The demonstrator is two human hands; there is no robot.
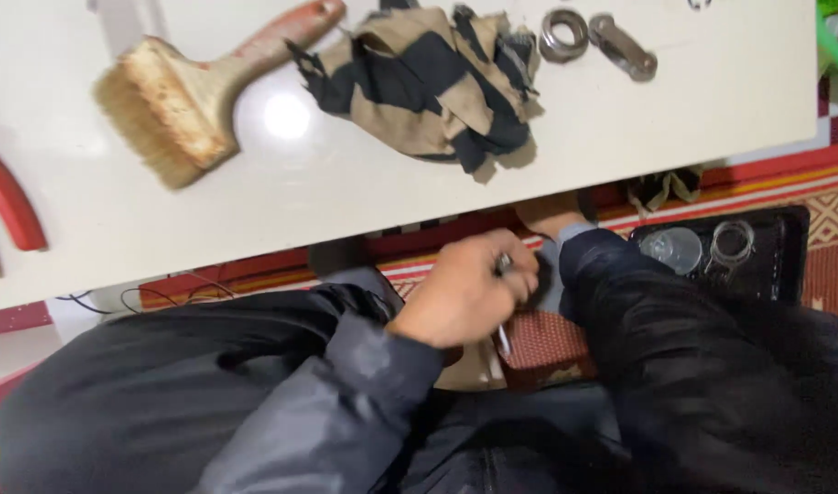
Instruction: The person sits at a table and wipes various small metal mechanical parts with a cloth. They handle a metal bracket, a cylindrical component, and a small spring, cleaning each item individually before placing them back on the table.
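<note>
I see a small metal piece pinched in my left hand, which is curled closed around it just below the counter edge, over my lap. A thin pale stick or wire pokes out beneath that fist; I cannot tell what it is. My right hand is mostly hidden under the counter edge and behind the dark sleeve, so I cannot tell whether it grips anything. By my judgement the work is mid-way: the piece is in hand, nothing set down yet. Up on the counter lie a striped rag, a worn brush, a metal ring and a metal link beside it. A dark tray sits on the floor to the right.
</note>
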